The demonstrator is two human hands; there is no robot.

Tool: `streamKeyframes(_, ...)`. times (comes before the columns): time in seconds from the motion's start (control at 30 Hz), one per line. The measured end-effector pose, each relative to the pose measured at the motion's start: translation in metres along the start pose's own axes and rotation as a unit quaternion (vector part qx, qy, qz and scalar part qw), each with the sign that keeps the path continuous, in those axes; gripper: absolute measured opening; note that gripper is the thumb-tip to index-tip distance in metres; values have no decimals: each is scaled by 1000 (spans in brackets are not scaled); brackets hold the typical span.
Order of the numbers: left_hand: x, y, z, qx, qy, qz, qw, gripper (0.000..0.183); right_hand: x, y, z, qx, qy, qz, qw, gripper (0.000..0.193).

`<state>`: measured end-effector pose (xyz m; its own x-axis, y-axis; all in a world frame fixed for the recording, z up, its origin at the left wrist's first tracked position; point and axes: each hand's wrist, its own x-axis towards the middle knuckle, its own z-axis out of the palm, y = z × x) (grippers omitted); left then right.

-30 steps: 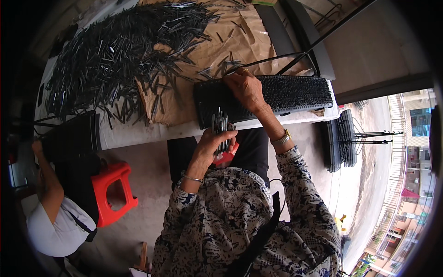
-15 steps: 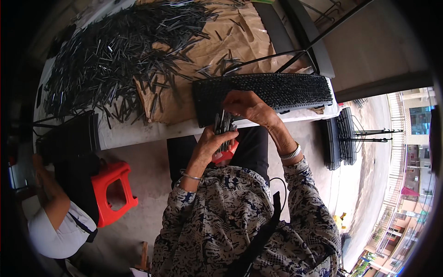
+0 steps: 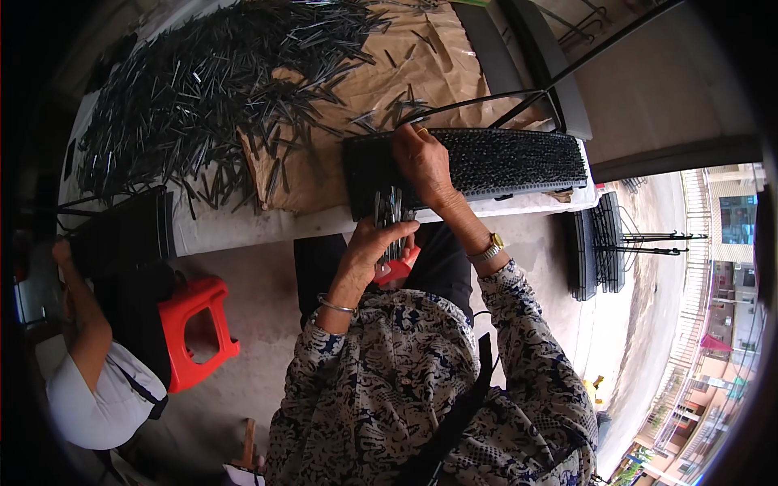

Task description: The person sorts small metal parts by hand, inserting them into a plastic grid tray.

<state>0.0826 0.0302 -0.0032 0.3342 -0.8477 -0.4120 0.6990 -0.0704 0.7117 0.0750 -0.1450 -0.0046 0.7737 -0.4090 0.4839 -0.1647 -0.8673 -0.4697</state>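
Observation:
My left hand (image 3: 377,241) is closed round a bundle of thin dark strips (image 3: 392,212), held upright at the table's front edge. Over the long black perforated panel (image 3: 369,166) is my right hand (image 3: 423,162), its fingers bent together at the panel's surface. What those fingertips hold, if anything, is hidden. To the right of this hand the panel is densely studded with small upright pieces; its left end looks smooth and dark. A large heap of loose black strips (image 3: 219,97) covers the left of the table.
Brown paper (image 3: 316,170) lies under part of the heap. Black rods (image 3: 519,105) cross behind the panel. At left a co-worker's arm (image 3: 85,324) reaches to another black panel (image 3: 121,235), near a red stool (image 3: 198,332). More dark panels (image 3: 596,251) stand at right.
My right hand has moved from just above the bundle up and slightly left onto the panel. The left hand still grips the strips in nearly the same place.

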Motion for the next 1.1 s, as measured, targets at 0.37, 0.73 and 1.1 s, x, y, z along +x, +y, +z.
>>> streamKeyframes(0.37,0,-2,0,35,14,31,999,16,-4,-31,-69,295,-353,109,881,12)
streamKeyframes(0.73,5,1,6,1,19,5,1000,12,-8,-18,-65,304,-245,166,906,12)
streamKeyframes(1.1,7,2,7,-27,26,1,999,14,-13,-19,-70,396,-295,226,840,10)
